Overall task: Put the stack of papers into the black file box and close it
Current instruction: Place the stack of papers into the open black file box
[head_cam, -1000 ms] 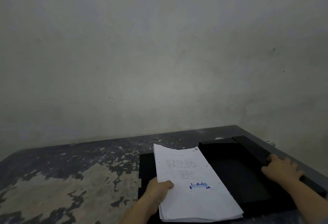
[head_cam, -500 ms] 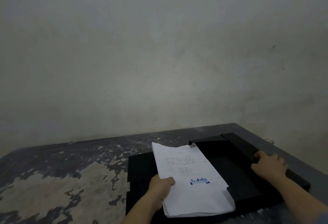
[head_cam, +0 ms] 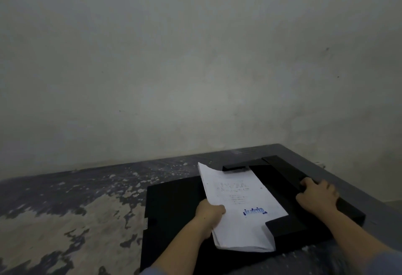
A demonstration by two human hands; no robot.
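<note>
Papers [head_cam: 237, 196]: light, floppy; hold at 9 o'clock edge.
Left hand [head_cam: 210, 213]: grip pinching papers.
Right hand [head_cam: 316, 195]: curled on box [head_cam: 280, 172] wall, 3 o'clock.

Reaching in from six o'clock, bare left forearm angling toward one o'clock; left hand [head_cam: 209, 213] curling shut, thumb on top, pinching the left edge of the white stack of printed papers [head_cam: 239, 205]. Extending from five o'clock toward eleven, right hand [head_cam: 316, 195] lying palm down, fingers bending over the right wall of the black file box [head_cam: 282, 165].
</note>
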